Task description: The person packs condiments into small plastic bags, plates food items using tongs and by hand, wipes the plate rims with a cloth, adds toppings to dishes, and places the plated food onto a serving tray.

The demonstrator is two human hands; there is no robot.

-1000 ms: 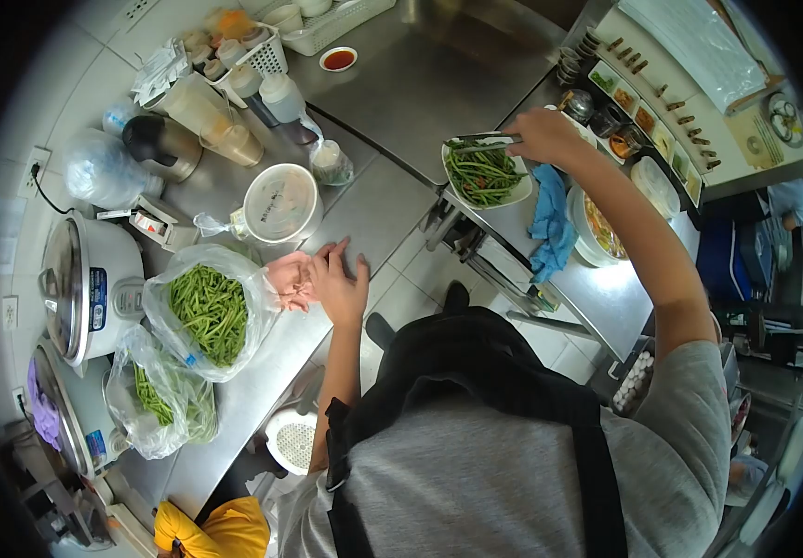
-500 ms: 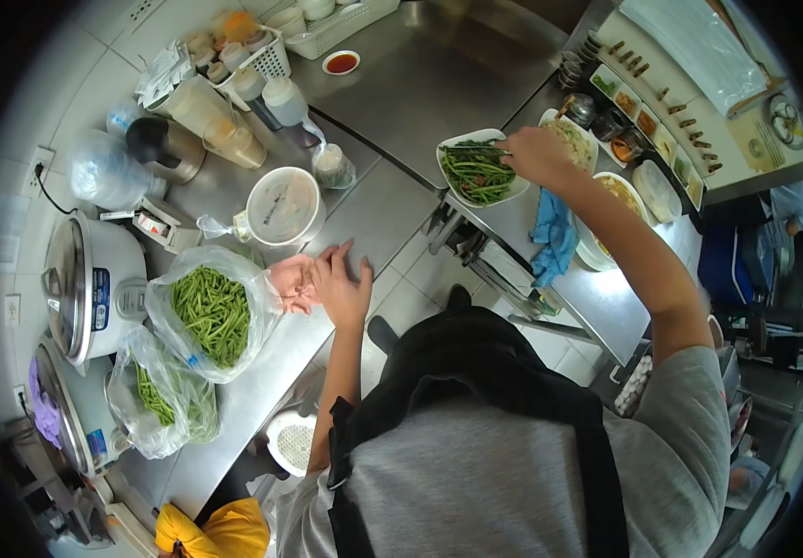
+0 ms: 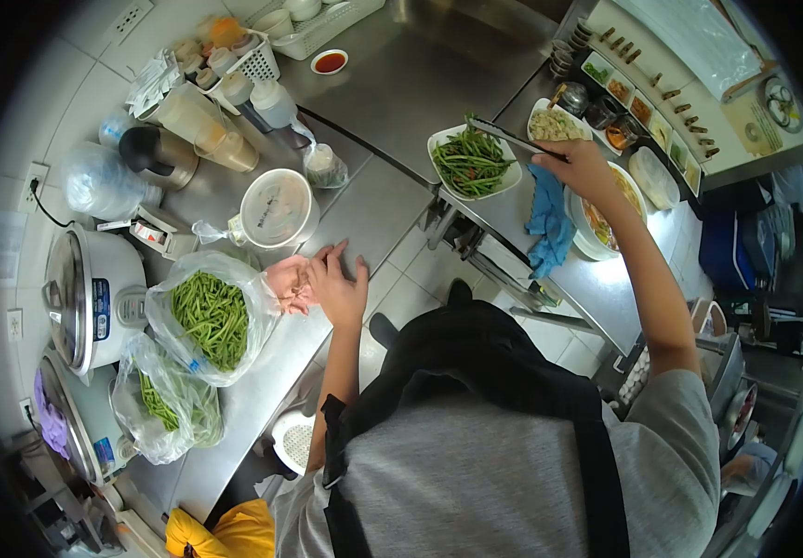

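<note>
My right hand [image 3: 576,167] is closed on metal tongs [image 3: 513,136], whose tips are at the green beans [image 3: 471,160] in a white square dish [image 3: 513,177]. A blue cloth [image 3: 548,219] lies right of that dish. My left hand [image 3: 336,286] rests on the steel counter with its fingers spread, beside and touching a pink cloth [image 3: 292,283]. To its left, an open plastic bag [image 3: 257,312] holds cut green beans [image 3: 209,319]. Just above stands a tub with a translucent lid [image 3: 278,207].
A second bag of beans [image 3: 167,400], a rice cooker [image 3: 108,293], squeeze bottles [image 3: 274,102] and a sauce dish [image 3: 330,62] stand on the left counter. A rice dish [image 3: 557,123] and a large bowl [image 3: 613,219] are at right. Yellow clothing [image 3: 225,532] shows bottom left.
My right hand has moved slightly down and right, and the tongs show again over the dish after being mostly hidden. My left hand stays in place. The view has shifted slightly.
</note>
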